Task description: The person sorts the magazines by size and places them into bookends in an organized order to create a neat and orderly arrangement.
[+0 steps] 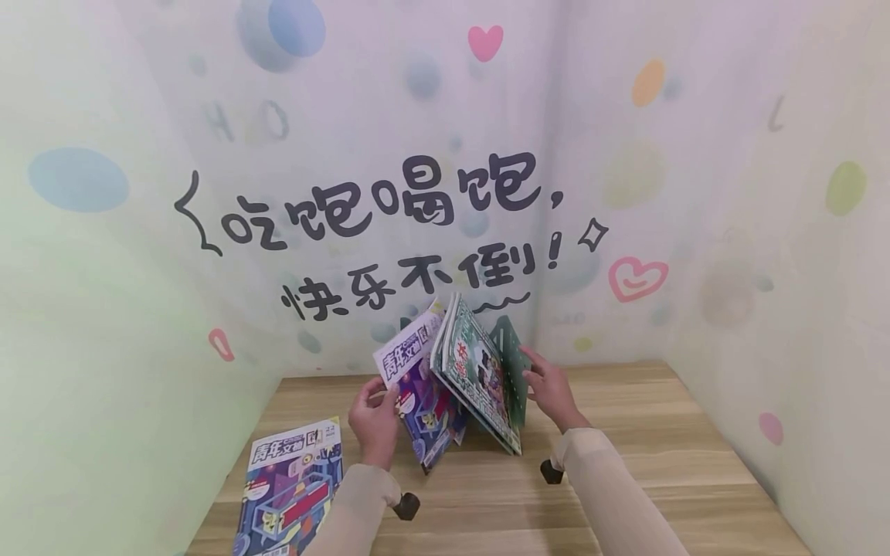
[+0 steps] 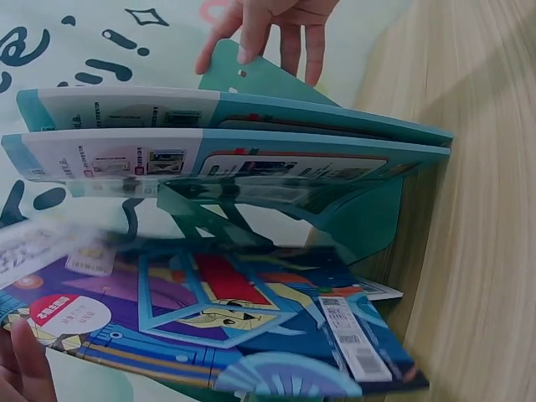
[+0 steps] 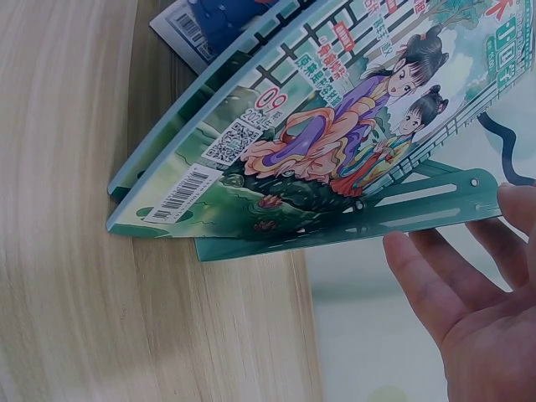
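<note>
A purple-and-blue magazine (image 1: 424,401) stands tilted on the wooden table, its left edge pinched by my left hand (image 1: 374,421). Beside it, two green-edged magazines (image 1: 480,378) lean together; the front cover (image 3: 335,142) shows two illustrated figures in robes. At their right rises the slotted green plate of a bookend (image 1: 514,371), its outer edge held between the thumb and fingers of my right hand (image 1: 556,390). More green slotted plate (image 2: 364,226) shows between the purple magazine and the green-edged ones. The bookend's base is mostly hidden behind the magazines.
Another purple magazine (image 1: 288,486) lies flat on the table (image 1: 612,455) at the front left, near my left sleeve (image 1: 358,502). Printed white wall sheeting (image 1: 417,93) with large black characters encloses the back and both sides.
</note>
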The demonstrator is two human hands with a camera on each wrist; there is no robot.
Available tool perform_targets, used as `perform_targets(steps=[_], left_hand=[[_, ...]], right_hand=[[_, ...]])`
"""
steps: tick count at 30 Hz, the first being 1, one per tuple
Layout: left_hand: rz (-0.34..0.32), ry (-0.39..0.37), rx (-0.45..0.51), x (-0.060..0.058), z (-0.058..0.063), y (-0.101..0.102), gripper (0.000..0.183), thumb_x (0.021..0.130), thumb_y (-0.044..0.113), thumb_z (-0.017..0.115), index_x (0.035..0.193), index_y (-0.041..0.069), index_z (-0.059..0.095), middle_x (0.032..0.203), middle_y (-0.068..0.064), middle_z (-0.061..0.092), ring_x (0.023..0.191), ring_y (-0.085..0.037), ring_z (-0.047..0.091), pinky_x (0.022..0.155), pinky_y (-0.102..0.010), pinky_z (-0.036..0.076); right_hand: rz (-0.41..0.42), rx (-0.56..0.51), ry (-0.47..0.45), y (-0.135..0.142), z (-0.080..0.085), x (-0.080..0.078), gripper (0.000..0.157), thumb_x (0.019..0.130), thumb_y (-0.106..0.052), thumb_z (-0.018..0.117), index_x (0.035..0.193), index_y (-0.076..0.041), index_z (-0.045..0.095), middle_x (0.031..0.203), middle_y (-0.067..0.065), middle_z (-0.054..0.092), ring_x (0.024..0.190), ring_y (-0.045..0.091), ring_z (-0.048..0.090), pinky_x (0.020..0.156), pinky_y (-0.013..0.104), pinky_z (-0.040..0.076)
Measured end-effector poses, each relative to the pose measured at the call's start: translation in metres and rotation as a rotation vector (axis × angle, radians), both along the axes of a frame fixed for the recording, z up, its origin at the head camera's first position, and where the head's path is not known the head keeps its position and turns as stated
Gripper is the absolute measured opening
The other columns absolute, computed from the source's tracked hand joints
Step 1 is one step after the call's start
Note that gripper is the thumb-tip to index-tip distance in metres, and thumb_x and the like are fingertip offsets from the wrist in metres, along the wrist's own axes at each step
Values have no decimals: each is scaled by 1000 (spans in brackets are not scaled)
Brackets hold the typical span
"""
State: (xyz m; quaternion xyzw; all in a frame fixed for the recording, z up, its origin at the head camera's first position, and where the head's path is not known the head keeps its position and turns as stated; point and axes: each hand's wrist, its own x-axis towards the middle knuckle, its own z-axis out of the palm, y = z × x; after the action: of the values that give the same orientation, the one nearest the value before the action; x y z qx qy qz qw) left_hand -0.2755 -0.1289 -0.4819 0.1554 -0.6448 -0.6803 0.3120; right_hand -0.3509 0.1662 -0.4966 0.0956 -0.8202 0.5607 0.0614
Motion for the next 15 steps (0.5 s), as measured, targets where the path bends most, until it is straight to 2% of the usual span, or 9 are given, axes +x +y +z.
perform_targets(steps=[15], left_hand=[[7, 58, -2, -4, 4, 8, 20, 83, 3, 74, 101, 0, 66, 100, -14, 65, 76, -19, 63, 56, -24, 56]], right_hand=[[-5, 22, 10, 0, 1, 0, 48, 101, -5, 48, 147, -19, 44, 140, 29, 45, 120, 45, 51, 78, 48, 57]])
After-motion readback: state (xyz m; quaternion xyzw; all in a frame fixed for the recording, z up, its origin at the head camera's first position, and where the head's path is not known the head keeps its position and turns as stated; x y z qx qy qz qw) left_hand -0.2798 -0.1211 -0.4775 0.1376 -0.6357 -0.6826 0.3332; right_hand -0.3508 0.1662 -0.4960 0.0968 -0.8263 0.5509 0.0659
